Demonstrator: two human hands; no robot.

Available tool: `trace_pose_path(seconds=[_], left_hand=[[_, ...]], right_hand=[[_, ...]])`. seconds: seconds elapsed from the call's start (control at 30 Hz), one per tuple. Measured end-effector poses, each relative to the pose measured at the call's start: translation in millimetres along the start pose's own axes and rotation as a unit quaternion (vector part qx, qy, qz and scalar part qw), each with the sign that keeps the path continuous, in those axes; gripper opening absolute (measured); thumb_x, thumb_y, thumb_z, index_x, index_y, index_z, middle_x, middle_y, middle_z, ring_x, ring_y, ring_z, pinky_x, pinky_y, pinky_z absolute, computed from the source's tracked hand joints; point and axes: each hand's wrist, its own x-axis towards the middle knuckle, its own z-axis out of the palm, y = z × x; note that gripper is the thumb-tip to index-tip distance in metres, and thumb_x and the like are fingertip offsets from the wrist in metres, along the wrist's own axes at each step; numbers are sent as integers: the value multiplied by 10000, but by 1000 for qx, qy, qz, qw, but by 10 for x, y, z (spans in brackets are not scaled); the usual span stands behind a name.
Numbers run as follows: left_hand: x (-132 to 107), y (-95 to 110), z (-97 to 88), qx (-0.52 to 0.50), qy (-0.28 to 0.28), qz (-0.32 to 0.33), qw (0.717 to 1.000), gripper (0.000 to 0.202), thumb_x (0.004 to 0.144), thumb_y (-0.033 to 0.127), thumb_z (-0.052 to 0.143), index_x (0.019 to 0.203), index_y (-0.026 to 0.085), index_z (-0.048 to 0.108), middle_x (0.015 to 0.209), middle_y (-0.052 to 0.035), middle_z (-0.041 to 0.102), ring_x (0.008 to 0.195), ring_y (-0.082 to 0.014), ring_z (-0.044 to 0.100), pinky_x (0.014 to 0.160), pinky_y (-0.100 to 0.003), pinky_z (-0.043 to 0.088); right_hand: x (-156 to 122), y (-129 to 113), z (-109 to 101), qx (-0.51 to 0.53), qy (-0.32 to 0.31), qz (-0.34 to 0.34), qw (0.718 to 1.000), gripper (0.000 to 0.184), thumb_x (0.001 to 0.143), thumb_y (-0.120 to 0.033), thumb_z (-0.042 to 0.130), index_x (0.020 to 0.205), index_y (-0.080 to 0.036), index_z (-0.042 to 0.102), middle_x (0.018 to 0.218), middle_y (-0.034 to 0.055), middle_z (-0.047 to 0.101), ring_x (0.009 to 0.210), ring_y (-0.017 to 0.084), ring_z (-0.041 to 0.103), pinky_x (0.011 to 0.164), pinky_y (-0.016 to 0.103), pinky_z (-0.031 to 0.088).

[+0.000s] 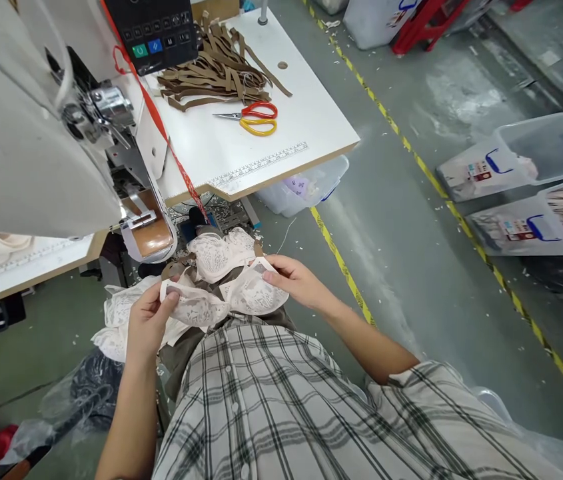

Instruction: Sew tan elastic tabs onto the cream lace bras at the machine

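Plaid shirt seen lowest in frame, lace bra held over the lap, pinched at its ends by left hand and right hand, scissors laid on sewing table beyond.

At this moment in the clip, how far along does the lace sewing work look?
Done: hard to say; a heap of lace pieces lies on the lap, with no visible stitching to tell sewn from unsewn. In hand: the left hand and right hand hold one lace bra piece between them, away from the sewing machine. Left: the brown straps lie piled by the scissors, apparently unused.
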Motion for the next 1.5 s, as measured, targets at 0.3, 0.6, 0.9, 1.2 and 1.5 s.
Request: trace_pose_path(seconds=[0.3,0.6,0.9,1.2,1.5], left_hand=[[8,-4,28,5,12,4,1000,307,755,366,775,1031,235,755,1099,-42,739,949,-207,648,767,-271,520],[40,35,-23,117,-19,0,993,422,819,450,688,1160,203,710,1069,-62,735,920,-222,651,745,-279,505],[736,-58,143,252,115,140,951,311,918,410,540,970,153,707,882,-71,705,894,-249,626,815,-311,476],[640,-936,776,416,-95,149,892,805,677,338,805,1406,180,501,1590,-202,270,1447,-425,265,1164,-552,244],[529,-554,1046,407,-101,241,875,656,734,210,625,1372,333,529,1413,-198,498,1238,-532,516,912,-719,445]], right_hand=[[-43,-51,-11,-51,3,-13,999,367,924,-496,555,1111,-222,712,976,43,679,818,167,596,714,273,472],[-50,-23,-144,-179,35,-18,983,416,944,-507,506,1217,-228,650,1114,60,695,898,206,628,782,325,490],[730,154,-545,-294,195,-74,933,473,953,-524,464,1307,-229,573,1136,91,661,997,270,609,924,413,469],[1083,1097,-166,-507,-85,-20,857,1093,660,-492,822,1534,-149,263,1584,231,234,1449,438,218,1168,598,190],[752,388,-702,-525,-66,27,848,355,841,-214,652,1194,-226,612,1195,75,689,1165,229,605,942,323,470]])
